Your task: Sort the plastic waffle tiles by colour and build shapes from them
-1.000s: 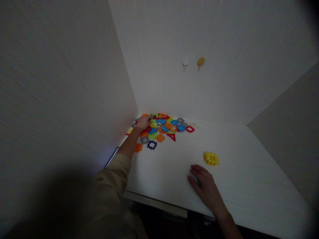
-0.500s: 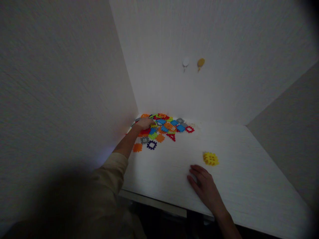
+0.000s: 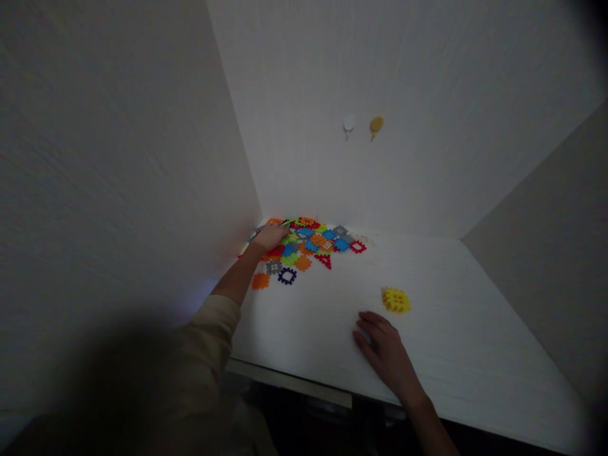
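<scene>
My left hand (image 3: 272,236) reaches into a heap of flat, notched plastic building pieces (image 3: 317,241) in the far left corner of the table. Its fingertips are low over the heap beside a yellow-green piece (image 3: 289,239); they are too small and dim to show whether they grip anything. My right hand (image 3: 384,345) rests near the table's front edge, thumb apart from loosely bent fingers, holding nothing. Just beyond it sits a yellow block of notched pieces (image 3: 396,301), not touched by either hand.
Pale walls enclose the table (image 3: 327,329) at left, back and right. A white round hook (image 3: 349,123) and a yellow round hook (image 3: 377,123) are on the back wall. An orange piece (image 3: 260,281), a dark blue frame (image 3: 287,276) and a red triangle (image 3: 324,260) lie at the heap's near side.
My left hand has shifted slightly farther back and left over the heap. The right hand keeps its place and pose, and the yellow block is unmoved; the view has turned a little.
</scene>
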`<state>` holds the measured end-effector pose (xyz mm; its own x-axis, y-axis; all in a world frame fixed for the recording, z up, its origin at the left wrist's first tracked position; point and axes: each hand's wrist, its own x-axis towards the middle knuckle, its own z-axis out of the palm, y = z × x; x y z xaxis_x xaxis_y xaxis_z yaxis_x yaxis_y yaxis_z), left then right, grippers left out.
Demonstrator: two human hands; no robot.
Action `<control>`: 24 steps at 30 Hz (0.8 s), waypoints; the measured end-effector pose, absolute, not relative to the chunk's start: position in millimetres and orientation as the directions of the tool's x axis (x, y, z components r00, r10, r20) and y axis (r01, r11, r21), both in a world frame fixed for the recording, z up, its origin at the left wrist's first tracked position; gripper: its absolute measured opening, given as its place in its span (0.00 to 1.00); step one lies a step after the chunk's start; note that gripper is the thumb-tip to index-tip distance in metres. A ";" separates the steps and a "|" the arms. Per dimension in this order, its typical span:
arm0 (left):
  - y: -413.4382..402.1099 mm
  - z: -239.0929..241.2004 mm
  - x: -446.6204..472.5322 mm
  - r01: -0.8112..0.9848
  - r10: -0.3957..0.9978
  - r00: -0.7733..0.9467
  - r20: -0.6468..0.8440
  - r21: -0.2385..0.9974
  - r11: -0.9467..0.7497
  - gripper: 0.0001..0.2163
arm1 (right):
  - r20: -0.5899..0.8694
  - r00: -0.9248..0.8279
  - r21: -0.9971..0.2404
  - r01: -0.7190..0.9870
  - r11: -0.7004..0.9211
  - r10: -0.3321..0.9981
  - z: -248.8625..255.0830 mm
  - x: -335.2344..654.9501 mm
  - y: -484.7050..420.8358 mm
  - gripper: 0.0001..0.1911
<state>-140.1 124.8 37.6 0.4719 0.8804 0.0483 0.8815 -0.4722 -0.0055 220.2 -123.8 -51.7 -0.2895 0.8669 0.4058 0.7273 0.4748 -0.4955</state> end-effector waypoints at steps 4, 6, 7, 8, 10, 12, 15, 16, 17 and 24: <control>107.9 52.0 -132.6 0.908 0.900 0.409 0.152 0.025 -0.417 0.16 | 0.414 -0.286 -0.503 0.719 0.479 0.864 -49.5 219.3 -123.0 0.15; 97.1 58.2 -125.1 0.906 0.896 0.395 0.202 0.073 -0.416 0.17 | 0.424 -0.280 -0.508 0.713 0.483 0.861 -48.5 218.1 -122.5 0.15; 91.0 60.1 -120.3 0.898 0.890 0.392 0.233 0.111 -0.425 0.17 | 0.430 -0.276 -0.510 0.712 0.483 0.860 -48.0 217.4 -122.5 0.15; 84.5 60.9 -114.7 0.884 0.882 0.388 0.268 0.163 -0.439 0.17 | 0.434 -0.269 -0.511 0.713 0.481 0.860 -47.2 216.5 -122.7 0.15; 70.5 58.9 -101.0 0.832 0.865 0.370 0.340 0.292 -0.471 0.18 | 0.439 -0.257 -0.513 0.714 0.475 0.861 -45.0 214.8 -124.0 0.15; 55.5 52.5 -83.7 0.760 0.868 0.347 0.354 0.436 -0.481 0.19 | 0.438 -0.244 -0.529 0.708 0.467 0.865 -41.4 213.8 -126.2 0.15; 32.4 38.3 -51.9 0.627 0.904 0.344 0.256 0.654 -0.423 0.20 | 0.426 -0.178 -0.609 0.668 0.427 0.887 -33.8 215.0 -130.0 0.14; 24.6 33.6 -40.2 0.565 0.907 0.358 0.220 0.722 -0.399 0.20 | 0.430 -0.132 -0.644 0.648 0.406 0.893 -30.5 216.5 -130.9 0.14; 16.7 29.4 -28.3 0.497 0.907 0.377 0.190 0.784 -0.371 0.20 | 0.438 -0.084 -0.672 0.630 0.388 0.895 -26.9 218.4 -131.4 0.14; -30.9 20.5 45.7 0.254 0.882 0.466 0.066 0.945 -0.205 0.18 | 0.550 0.095 -0.676 0.635 0.375 0.830 -0.1 239.9 -122.6 0.15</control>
